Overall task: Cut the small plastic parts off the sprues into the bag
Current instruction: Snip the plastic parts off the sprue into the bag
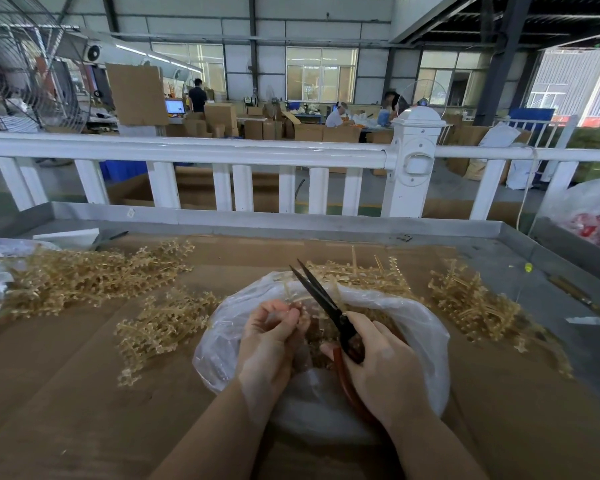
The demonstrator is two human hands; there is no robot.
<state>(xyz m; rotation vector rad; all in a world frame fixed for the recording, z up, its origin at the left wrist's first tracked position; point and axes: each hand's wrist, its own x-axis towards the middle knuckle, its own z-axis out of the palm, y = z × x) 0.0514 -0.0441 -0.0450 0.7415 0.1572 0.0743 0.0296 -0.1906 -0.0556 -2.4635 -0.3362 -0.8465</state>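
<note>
1. At the far left a large fan (pixel 32 64) is seen behind a white railing (pixel 187 152) that runs along the back of the bench (pixel 84 393).
2. A large heap of tan sprues (pixel 84 275) is spread over the left of the cardboard-covered bench, with a white block (pixel 68 237) lying just behind it.
3. A smaller sprue cluster (pixel 160 327) is laid nearer the front, just left of the bag (pixel 413 327).
4. The left hand (pixel 269 344) is held over the open mouth of the bag; its grip is closed in a pinch on one thin sprue (pixel 293 299), thumb against curled fingers.
5. The clear plastic bag is set at the bench's middle front, and a brownish mass of cut parts (pixel 317 344) is seen inside it, between the two hands.
6. Black scissors (pixel 321 299) are held by the right hand (pixel 383 368), fingers wrapped round the reddish handles; the blades are parted slightly and pointed up and away, crossing just beside the pinched sprue.
7. More sprues (pixel 361 275) are piled behind the bag, touching its far rim.
8. A further pile (pixel 471 303) is laid on the right of the bench, near the bag.
9. At the far right edge a second plastic bag (pixel 593 216) with red contents is seen beyond the bench's raised rim.
</note>
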